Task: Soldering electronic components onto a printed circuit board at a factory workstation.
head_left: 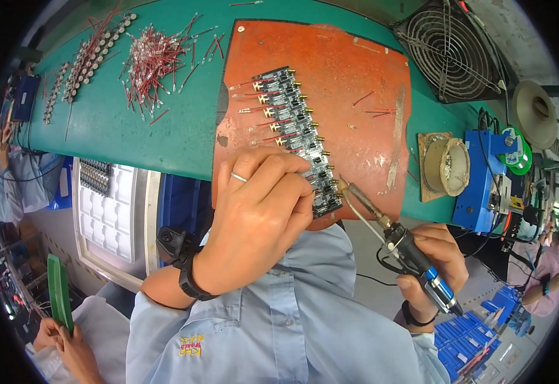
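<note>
Left hand (257,208) closest, fingertips bunched over circuit-board strip (323,179); can't tell what that grip pinches. Right hand (442,256) wrapped around soldering iron (412,253), tip beside strip's near end. Strip lies on orange mat (350,77), green surface (187,144).

Bright, even light reaches me across the green table (183,144) and the orange mat (350,77), though I can't place its source. A pale sheen marks the mat's worn right side, and the white tray (108,221) glows brightest. Shadows around the left hand (254,205) look soft to me; the fan (447,51) sits in darker tones. I read the soldering iron (414,253) fairly crisply, but the distant pink-clothed person (551,278) is blurry, near a small white glare. Straight edges bow outward, and black swallows my corners.
</note>
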### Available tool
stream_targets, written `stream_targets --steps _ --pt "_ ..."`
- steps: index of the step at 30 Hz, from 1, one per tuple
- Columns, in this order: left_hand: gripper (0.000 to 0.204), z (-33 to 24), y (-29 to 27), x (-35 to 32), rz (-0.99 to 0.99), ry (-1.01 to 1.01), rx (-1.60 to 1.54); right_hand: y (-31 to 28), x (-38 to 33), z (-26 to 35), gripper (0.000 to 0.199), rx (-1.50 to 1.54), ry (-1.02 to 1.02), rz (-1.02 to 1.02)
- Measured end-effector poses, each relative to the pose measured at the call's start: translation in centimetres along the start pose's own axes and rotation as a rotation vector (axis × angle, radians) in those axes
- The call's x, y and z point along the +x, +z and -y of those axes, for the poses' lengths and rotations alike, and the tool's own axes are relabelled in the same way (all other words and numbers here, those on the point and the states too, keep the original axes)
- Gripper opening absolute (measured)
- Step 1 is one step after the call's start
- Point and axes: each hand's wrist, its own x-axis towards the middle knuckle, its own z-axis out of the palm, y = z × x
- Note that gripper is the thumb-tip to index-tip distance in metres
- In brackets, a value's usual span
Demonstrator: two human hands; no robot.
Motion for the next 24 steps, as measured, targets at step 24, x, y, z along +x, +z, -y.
stream_targets --steps 24 --pt "0.011 4.7 -11.6 1.3 -0.230 -0.367 0.347 3.0 1.3 -3.9 0.052 0.400 0.065 -0.457"
